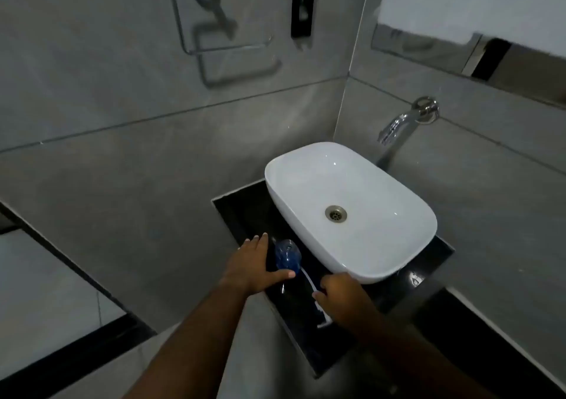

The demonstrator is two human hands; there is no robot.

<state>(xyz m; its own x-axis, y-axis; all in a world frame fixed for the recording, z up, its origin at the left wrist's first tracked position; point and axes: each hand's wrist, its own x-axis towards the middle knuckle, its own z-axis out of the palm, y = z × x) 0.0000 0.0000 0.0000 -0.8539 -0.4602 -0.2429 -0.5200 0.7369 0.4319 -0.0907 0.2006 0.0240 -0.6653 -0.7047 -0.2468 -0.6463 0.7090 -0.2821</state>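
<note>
A small blue translucent bottle point(286, 255) stands on the black counter point(428, 261) just left of the white basin point(398, 245). My left hand point(255, 265) is around it, fingers stretched along its far side and thumb at its near side. A white toothbrush point(307, 277) with a blue-and-white handle lies slanted on the counter beside the bottle. My right hand point(340, 296) grips the handle with curled fingers; the handle's end sticks out below the hand.
A chrome wall tap point(401, 123) juts over the basin's far side. A chrome towel ring point(214, 16) and a black fitting point(303, 3) hang on the grey tiled wall. A mirror edge point(459, 52) is at the upper right.
</note>
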